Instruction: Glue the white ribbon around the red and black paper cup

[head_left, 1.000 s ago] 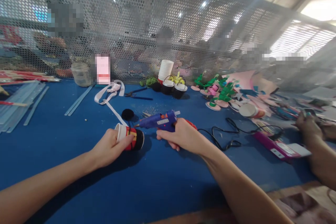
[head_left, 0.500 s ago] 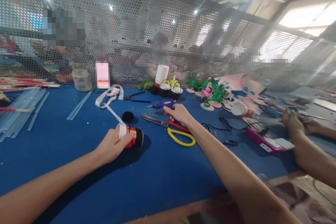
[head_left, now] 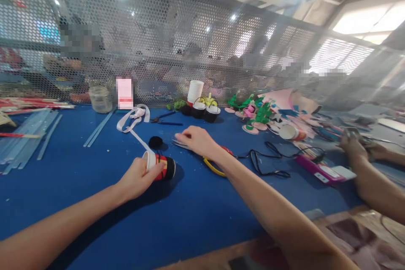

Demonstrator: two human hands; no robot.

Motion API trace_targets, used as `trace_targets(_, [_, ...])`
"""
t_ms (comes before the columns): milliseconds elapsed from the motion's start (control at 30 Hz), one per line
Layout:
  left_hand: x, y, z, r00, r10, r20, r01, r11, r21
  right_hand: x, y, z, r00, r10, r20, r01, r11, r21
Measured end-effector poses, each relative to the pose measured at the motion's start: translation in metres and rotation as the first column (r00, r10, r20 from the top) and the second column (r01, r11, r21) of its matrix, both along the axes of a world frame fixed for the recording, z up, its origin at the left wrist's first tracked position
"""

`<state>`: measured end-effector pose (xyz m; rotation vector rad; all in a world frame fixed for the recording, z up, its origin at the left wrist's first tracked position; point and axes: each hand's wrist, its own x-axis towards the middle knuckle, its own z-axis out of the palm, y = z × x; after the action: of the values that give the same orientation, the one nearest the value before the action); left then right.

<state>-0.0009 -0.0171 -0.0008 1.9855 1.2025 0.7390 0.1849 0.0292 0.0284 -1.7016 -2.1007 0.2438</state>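
Note:
My left hand [head_left: 138,178] is wrapped round a small paper cup [head_left: 169,168] lying on its side, with a red and yellow band and a black base end. A white ribbon [head_left: 136,135] runs from the cup's open rim to a loose coil behind it. Just beyond the cup sits a round black pad [head_left: 155,142]. My right hand [head_left: 196,140] is closed above the scissors, whose yellow handle [head_left: 213,167] shows under the wrist. The glue gun it gripped earlier is now hidden by the hand; a black cord [head_left: 253,162] trails rightward from there.
Behind stand small black buckets [head_left: 211,114], stacked white cups [head_left: 195,89] and pliers [head_left: 166,117]. Clear strips [head_left: 27,139] and a jar [head_left: 100,99] lie left. Green and pink craft pieces [head_left: 261,114], a purple box [head_left: 316,168] and another person's hands [head_left: 354,145] are right.
My right hand has moved left and nearer to me, over the scissors. The glue gun has left its spot and its cord has shifted. The left hand keeps its hold on the cup.

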Motion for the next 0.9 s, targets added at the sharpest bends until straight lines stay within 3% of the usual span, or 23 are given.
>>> trace_targets(67, [0.0,0.0,0.0,1.0,-0.008,-0.029,0.009,1.0,0.028,-0.02,-0.008,0.004,0.967,0.253,-0.04,-0.255,0.966,-0.049])
trace_targets(167, [0.001,-0.001,0.001,0.997,-0.041,-0.065,0.046,0.996,0.072,-0.041,-0.015,0.003,0.915,0.394,-0.089,-0.402,0.908,-0.115])
trace_targets(367, [0.001,-0.002,0.003,0.998,-0.059,-0.024,0.06,0.997,0.041,-0.045,-0.025,0.003,0.872,0.222,-0.436,-0.295,0.95,-0.106])
trace_targets(500, [0.001,0.002,0.002,0.993,0.009,0.121,0.012,0.984,-0.175,-0.034,-0.026,0.005,0.771,0.238,-0.59,-0.297,0.955,-0.002])
trace_targets(600, [0.002,0.005,0.002,0.952,0.126,0.279,-0.015,0.929,-0.369,-0.027,-0.025,0.003,0.667,0.234,-0.708,-0.292,0.956,0.041])
trace_targets(800, [0.007,0.007,0.006,0.865,0.294,0.406,0.003,0.807,-0.59,-0.021,-0.023,0.0,0.647,0.227,-0.728,-0.196,0.972,0.129])
trace_targets(900, [0.009,0.006,0.007,0.872,0.304,0.384,-0.008,0.792,-0.61,-0.021,-0.021,-0.003,0.652,0.235,-0.721,-0.163,0.972,0.169])
